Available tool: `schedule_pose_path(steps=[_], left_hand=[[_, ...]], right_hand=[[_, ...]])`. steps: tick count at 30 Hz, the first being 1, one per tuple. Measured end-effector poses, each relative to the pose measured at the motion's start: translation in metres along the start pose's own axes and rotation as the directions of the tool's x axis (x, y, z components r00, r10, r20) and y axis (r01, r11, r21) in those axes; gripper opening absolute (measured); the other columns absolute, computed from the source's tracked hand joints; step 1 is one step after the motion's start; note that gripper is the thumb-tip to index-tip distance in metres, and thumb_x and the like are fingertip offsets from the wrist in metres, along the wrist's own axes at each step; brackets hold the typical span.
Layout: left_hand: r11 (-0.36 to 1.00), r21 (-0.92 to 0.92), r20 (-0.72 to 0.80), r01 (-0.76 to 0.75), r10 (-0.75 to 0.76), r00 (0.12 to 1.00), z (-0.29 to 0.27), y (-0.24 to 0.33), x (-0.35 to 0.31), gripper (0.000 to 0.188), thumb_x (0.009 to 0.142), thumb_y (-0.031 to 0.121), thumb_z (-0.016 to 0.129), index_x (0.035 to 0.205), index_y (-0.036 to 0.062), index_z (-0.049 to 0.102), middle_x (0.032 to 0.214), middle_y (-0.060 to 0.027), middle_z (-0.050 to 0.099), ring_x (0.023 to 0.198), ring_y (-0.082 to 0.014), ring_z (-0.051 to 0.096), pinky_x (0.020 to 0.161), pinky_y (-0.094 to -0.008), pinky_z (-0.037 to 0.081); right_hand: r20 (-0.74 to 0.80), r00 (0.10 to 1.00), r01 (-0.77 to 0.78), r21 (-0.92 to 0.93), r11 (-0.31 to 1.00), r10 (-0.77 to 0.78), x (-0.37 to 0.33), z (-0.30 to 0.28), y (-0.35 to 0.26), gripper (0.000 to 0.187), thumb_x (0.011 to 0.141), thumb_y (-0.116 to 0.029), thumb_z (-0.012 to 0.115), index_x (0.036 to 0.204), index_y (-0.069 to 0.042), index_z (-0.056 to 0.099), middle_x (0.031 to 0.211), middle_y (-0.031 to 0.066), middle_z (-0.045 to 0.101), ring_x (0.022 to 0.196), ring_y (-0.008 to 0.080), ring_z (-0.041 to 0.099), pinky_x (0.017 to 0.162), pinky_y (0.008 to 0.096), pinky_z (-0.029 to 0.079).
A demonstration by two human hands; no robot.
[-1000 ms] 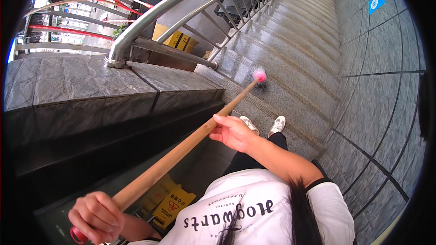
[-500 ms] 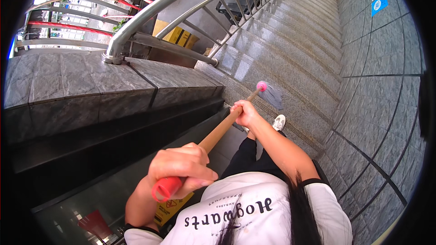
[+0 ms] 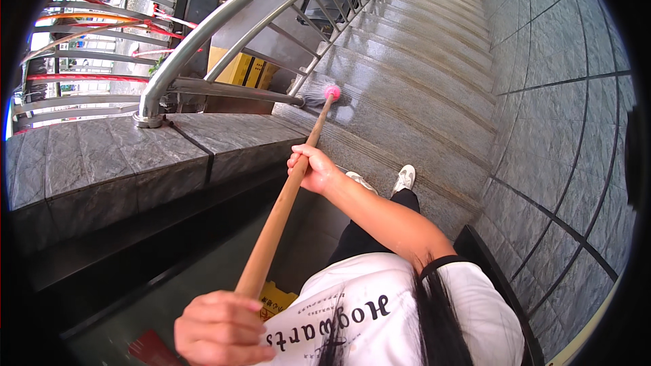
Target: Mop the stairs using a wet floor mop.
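Observation:
A mop (image 3: pixel 274 230) with a long wooden handle slants from the lower left up to the stairs. My left hand (image 3: pixel 220 329) is closed around the handle's near end, hiding the tip. Farther along the shaft, my right hand (image 3: pixel 314 168) wraps round it with curled fingers. The mop head (image 3: pixel 317 93), with a pink hub and grey strands, rests on a stair tread (image 3: pixel 380 105) at its left end, beside the foot of the metal railing (image 3: pixel 234 87). Its strands spread leftward from the hub, up to the railing's lower post.
A grey stone ledge (image 3: pixel 122 152) runs along my left. Grey tiled wall (image 3: pixel 542 129) bounds the right side. My shoes (image 3: pixel 405 179) stand on the steps, below the mop head. Beyond the railing is a yellow box (image 3: pixel 241 70). A yellow sign (image 3: pixel 274 300) shows beside my shirt.
The mop head has swept left across the tread to the railing's foot. Both hands have moved left with the handle, the left one also downward. My view has shifted somewhat.

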State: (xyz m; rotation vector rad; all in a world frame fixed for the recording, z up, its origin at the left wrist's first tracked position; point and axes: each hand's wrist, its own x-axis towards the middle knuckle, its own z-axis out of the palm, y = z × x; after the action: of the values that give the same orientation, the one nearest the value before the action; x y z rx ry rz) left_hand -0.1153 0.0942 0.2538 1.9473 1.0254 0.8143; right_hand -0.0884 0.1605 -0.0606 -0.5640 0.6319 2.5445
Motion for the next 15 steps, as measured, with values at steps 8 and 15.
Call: schedule_pose_path(steps=[8,15], left_hand=[[0.926,-0.310,-0.691,-0.215,-0.064,0.720,-0.026,0.004,-0.035,0.014,0.081,0.013,0.051,0.073,0.0083,0.041,0.038,0.0000,0.040,0.031,-0.0073,0.035,0.035,-0.0178,0.035],[0.762,-0.635,-0.197,0.128,-0.320,0.927,0.080,-0.087,-0.011,0.003,0.072,0.001,0.056,0.073,0.0000,0.053,0.060,-0.0081,0.053,0.054,-0.0167,0.050,0.061,-0.0334,0.043]], right_hand=[[-0.031,0.990,0.133,-0.048,0.990,-0.134,-0.134,0.000,0.005,0.009,0.078,-0.013,0.053,0.080,-0.005,0.051,0.081,0.0079,0.055,0.087,0.0229,0.054,0.079,0.0351,0.043],[-0.469,0.802,0.425,0.012,0.905,-0.371,-0.158,-0.146,-0.069,0.004,0.077,-0.006,0.044,0.074,-0.004,0.043,0.066,0.0070,0.048,0.065,0.0208,0.049,0.068,0.0360,0.044]])
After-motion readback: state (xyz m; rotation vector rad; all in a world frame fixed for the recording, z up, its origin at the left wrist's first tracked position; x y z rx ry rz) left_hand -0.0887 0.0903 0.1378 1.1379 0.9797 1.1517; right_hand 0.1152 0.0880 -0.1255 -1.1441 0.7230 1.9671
